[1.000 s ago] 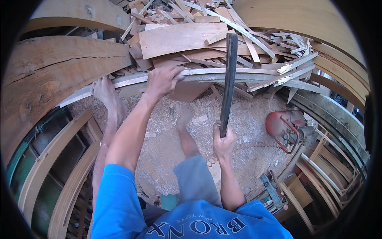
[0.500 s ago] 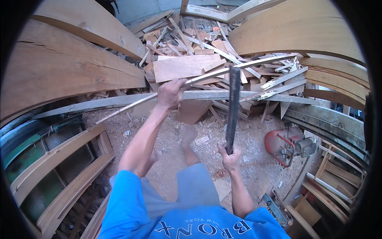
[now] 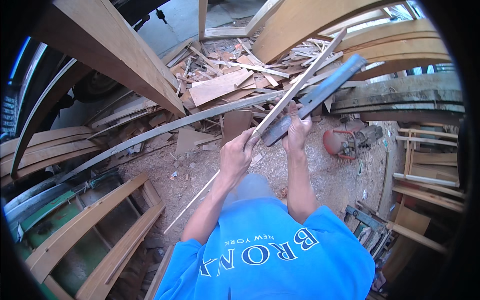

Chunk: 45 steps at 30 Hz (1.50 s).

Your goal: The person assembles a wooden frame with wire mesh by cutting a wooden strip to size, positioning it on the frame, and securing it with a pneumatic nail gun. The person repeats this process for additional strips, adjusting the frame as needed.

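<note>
Head view: I see the left hand (image 3: 236, 156) closed around a thin wooden strip (image 3: 306, 75), which slants from low on the left up across the beam (image 3: 200, 116) and towards the scrap (image 3: 215, 89). The right hand (image 3: 297, 132) grips a dark bar (image 3: 332, 84), thumb uppermost; the bar lies just beside the strip, nearly parallel, and I can't tell whether the two touch. Some right fingertips seem to show past the strip, so I judge that a slipping bar could pinch them. The strip looks slender, and a sharp twist at the left hand could flex or split it. Its long upper end could also snag in the scrap if swung low. The compressor (image 3: 334, 142) sits well apart on the floor (image 3: 325, 172)
</note>
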Each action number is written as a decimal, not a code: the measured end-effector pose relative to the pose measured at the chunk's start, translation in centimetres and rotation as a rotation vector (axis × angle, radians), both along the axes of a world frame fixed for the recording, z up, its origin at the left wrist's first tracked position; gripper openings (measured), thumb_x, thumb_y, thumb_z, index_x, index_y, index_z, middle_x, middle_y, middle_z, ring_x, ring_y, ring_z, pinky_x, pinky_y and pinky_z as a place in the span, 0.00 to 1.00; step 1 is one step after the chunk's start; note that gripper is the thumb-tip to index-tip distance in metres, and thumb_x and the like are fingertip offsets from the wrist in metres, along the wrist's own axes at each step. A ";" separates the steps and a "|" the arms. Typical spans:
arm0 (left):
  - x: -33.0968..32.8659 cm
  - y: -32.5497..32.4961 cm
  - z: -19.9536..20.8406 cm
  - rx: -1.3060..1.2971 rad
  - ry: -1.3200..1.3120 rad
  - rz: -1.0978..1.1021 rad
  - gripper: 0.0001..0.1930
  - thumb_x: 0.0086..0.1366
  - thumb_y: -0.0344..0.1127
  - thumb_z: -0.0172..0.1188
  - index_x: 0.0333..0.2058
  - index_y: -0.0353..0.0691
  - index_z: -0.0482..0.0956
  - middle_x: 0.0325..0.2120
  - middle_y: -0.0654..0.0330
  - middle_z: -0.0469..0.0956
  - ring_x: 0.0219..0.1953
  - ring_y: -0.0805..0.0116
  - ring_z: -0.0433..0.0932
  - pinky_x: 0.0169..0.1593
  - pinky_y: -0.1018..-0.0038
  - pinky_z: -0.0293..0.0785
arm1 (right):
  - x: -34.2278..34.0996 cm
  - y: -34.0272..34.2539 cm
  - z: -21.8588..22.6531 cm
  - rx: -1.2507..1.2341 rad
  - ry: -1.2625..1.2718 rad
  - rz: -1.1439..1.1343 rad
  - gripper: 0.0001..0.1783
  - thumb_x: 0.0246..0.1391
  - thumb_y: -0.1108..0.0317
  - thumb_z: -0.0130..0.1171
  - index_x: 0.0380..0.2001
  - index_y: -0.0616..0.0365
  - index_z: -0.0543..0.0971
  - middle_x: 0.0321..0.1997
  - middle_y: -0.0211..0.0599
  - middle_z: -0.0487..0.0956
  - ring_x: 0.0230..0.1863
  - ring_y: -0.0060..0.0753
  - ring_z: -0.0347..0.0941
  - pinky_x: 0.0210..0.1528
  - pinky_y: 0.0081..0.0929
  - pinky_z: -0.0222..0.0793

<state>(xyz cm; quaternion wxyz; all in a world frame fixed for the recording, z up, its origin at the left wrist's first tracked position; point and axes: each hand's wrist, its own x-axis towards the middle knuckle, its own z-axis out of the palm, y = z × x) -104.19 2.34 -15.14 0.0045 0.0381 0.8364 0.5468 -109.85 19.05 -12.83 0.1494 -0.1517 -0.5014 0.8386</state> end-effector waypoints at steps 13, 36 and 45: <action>7.9 2.7 3.9 0.468 -0.478 -0.484 0.11 0.72 0.37 0.60 0.43 0.36 0.83 0.25 0.67 0.79 0.26 0.80 0.74 0.31 0.77 0.70 | 13.5 5.2 3.4 -0.280 -0.199 -0.021 0.09 0.60 0.71 0.66 0.38 0.60 0.75 0.32 0.45 0.82 0.31 0.39 0.83 0.35 0.37 0.84; 8.9 28.5 6.2 0.366 -0.463 -0.864 0.16 0.72 0.48 0.61 0.32 0.43 0.72 0.19 0.74 0.62 0.20 0.84 0.57 0.24 0.82 0.52 | 35.8 27.7 -3.5 -0.319 -0.572 -0.517 0.24 0.51 0.66 0.71 0.49 0.66 0.76 0.41 0.44 0.79 0.45 0.34 0.78 0.42 0.35 0.79; 18.4 26.3 1.6 0.176 -0.212 -1.383 0.34 0.71 0.66 0.53 0.19 0.43 0.61 0.14 0.70 0.56 0.19 0.79 0.54 0.24 0.74 0.48 | 49.4 13.8 -4.2 0.187 -0.875 -0.831 0.25 0.45 0.61 0.73 0.44 0.62 0.80 0.36 0.51 0.83 0.41 0.43 0.81 0.45 0.37 0.74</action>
